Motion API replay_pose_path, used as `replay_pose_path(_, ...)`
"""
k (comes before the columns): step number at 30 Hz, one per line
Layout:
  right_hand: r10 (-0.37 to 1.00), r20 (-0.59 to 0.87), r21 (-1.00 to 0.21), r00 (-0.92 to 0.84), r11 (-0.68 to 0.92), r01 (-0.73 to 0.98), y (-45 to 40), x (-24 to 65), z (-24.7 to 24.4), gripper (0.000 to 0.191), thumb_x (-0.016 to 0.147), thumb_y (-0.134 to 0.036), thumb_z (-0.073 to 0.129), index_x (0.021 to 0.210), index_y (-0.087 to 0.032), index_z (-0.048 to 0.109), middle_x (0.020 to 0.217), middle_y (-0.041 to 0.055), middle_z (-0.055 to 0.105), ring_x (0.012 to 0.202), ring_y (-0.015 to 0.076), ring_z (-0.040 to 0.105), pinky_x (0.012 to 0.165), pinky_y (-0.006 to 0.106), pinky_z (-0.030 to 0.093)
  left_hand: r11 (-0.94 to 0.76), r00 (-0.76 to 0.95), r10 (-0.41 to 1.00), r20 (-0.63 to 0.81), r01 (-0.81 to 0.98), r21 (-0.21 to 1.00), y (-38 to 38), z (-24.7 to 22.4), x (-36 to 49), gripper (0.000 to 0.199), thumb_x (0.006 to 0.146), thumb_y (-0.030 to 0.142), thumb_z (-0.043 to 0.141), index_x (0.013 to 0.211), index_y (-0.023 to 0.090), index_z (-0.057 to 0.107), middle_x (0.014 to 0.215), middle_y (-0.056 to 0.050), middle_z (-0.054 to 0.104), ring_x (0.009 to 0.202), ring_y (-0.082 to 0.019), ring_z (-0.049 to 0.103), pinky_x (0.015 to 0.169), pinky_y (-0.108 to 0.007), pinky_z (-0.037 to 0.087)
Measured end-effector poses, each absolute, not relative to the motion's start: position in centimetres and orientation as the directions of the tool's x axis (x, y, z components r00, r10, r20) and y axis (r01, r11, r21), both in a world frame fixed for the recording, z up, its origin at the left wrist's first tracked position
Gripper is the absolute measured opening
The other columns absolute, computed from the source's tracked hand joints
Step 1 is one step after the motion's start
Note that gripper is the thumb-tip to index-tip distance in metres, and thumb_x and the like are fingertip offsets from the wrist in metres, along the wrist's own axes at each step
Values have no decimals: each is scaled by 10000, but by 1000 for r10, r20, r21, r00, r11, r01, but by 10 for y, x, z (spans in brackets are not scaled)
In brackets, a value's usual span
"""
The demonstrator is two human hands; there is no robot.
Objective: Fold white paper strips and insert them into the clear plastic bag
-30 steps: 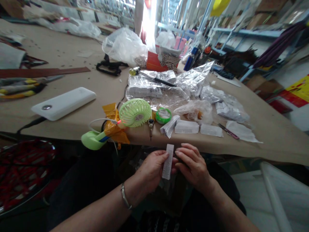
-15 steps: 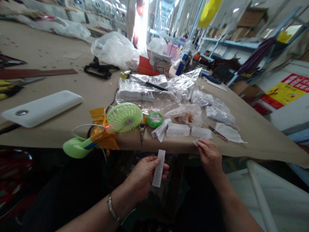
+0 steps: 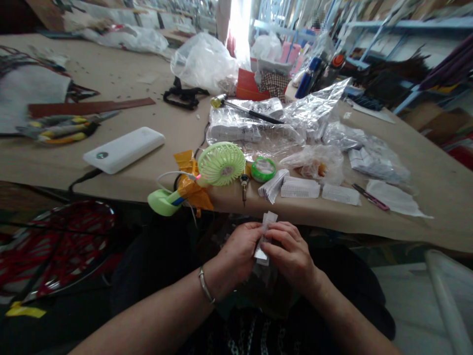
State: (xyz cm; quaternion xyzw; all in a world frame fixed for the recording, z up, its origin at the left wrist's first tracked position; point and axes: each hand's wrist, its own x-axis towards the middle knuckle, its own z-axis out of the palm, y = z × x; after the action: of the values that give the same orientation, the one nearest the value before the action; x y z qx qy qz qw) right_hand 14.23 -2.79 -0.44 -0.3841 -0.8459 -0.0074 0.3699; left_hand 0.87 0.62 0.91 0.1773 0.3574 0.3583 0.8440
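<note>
Head view: long workshop room, blue shelving (image 3: 406, 23) at back right. Paper-covered table (image 3: 111, 84) ahead, holding plastic bags (image 3: 254, 135), green fan (image 3: 220, 163), white power bank (image 3: 123, 149), paper slips (image 3: 300, 188) near edge. Below table edge, left hand (image 3: 240, 251) and right hand (image 3: 291, 256) close together, fingers curled, both pinching paper strip (image 3: 263, 241) between them; strip's long axis near upright, top end toward table.
</note>
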Motion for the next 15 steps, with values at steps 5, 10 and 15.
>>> replay_pose_path(5,643,592,-304,-486,737,604,-24,147,-8,165,814,-97,569,903,-210,650,921,53,658,1046,207,559,912,402,451,680,476,733,-486,-510,526,6,5,4,121,591,137,700,683,72,657,612,-38,617,563,-101,555,539,-201,386)
replay_pose_path(10,630,584,-281,-512,749,600,-24,147,-4,150,823,-109,562,906,-209,636,924,50,662,1048,205,557,905,403,451,693,480,720,-501,-521,498,6,7,4,106,594,131,687,678,75,655,615,-40,623,535,-88,539,518,-193,369)
replay_pose_path(15,637,558,-276,-532,747,605,-27,146,-6,161,831,-109,545,926,-208,628,931,46,662,1057,202,553,911,403,446,678,460,735,-499,-534,505,4,7,3,114,580,135,698,661,71,650,633,-52,634,538,-90,542,508,-187,370)
